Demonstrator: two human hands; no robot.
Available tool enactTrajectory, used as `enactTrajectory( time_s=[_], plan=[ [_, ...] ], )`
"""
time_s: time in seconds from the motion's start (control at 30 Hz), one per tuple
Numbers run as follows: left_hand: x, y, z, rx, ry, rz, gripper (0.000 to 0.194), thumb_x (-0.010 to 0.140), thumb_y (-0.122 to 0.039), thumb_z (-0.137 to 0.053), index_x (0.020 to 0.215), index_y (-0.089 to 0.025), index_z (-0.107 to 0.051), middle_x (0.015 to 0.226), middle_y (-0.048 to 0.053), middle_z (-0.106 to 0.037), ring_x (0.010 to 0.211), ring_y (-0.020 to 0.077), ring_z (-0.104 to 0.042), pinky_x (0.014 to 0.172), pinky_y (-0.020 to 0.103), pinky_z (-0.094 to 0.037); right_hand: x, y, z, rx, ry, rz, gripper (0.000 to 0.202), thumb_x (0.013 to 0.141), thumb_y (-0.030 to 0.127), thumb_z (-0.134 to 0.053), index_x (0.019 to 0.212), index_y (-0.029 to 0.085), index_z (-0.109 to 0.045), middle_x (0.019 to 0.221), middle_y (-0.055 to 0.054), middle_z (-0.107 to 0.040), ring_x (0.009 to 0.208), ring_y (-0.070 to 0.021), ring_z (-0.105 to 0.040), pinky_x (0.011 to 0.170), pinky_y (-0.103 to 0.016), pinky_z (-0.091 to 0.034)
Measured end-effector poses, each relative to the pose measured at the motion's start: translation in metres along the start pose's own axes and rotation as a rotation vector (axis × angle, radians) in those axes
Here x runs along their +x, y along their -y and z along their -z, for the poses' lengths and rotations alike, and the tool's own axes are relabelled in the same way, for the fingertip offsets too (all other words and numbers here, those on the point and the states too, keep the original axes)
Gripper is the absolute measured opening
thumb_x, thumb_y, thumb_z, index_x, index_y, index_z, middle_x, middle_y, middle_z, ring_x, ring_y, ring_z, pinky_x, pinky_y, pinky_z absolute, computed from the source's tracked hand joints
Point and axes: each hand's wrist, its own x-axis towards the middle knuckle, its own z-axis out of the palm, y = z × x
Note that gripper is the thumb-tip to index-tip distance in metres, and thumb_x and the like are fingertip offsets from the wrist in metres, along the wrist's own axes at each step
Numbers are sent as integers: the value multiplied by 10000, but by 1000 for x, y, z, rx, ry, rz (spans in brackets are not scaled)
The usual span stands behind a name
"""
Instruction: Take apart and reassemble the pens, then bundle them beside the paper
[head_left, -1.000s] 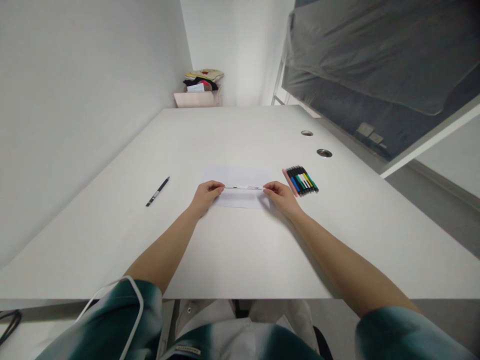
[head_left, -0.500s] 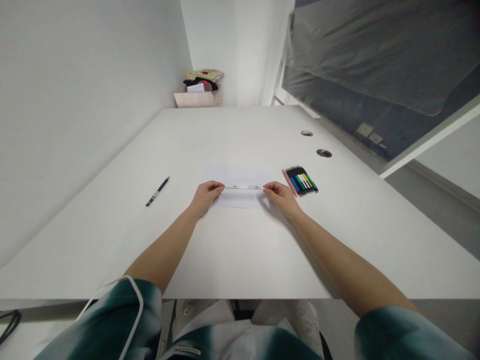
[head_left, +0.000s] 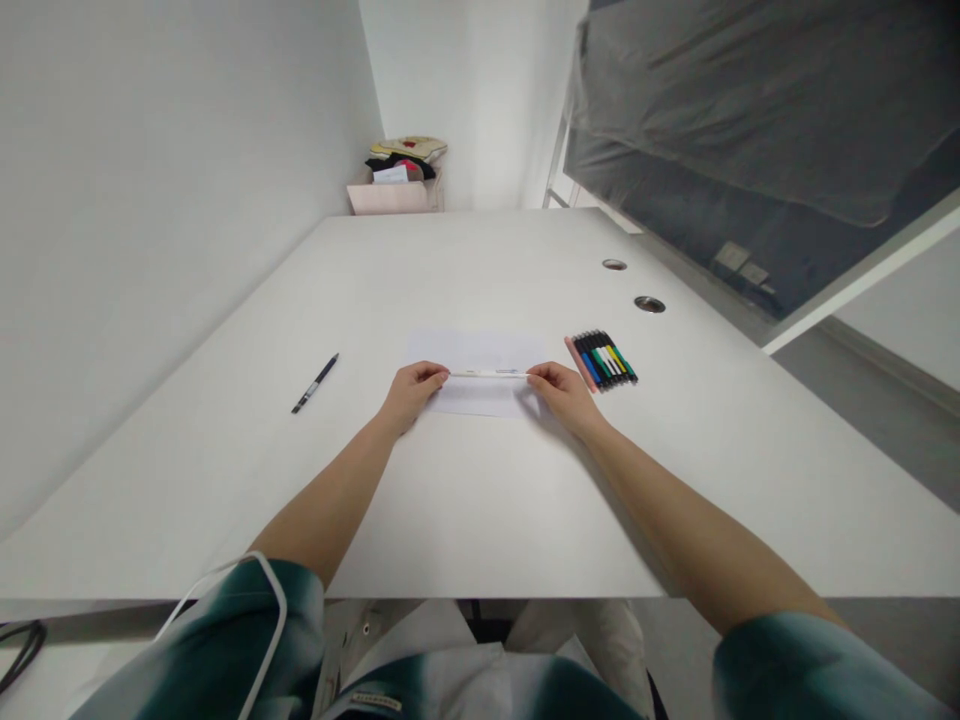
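A slim white pen (head_left: pixel 487 374) with small dark and bluish print is stretched level between my two hands, above a sheet of white paper (head_left: pixel 480 402). My left hand (head_left: pixel 412 392) pinches its left end between thumb and fingers. At the other end, my right hand (head_left: pixel 559 393) has the same kind of pinch. Both tips of the pen are hidden by the fingers. Just beyond my right hand lies a row of several pens (head_left: pixel 604 360), mostly dark with blue, green, white and yellow parts, and a pink one at its left side.
A black pen (head_left: pixel 315 383) lies alone on the left of the white table (head_left: pixel 480 510). At the far end stands a pink box (head_left: pixel 388 198) with cloth and paper in it. Two round metal-rimmed holes (head_left: pixel 649 304) sit near the table's right edge.
Both hands keep their places. The print on the white pen looks different, as if the pen has turned slightly about its length. The view has shifted very slightly.
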Motion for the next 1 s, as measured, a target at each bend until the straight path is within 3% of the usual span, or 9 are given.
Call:
enactTrajectory(
  time_s=[1.0],
  plan=[
    [-1,-3,-1,4,8,5,325,667,-457,-729,766,-148,-699,630,6,-573,596,117,-471,588,267,-351,-1,0,1,-73,-1,-3,285,761,459,-595,793,179,-637,687,-19,-586,646,-151,-481,611,-303,-361]
  ],
)
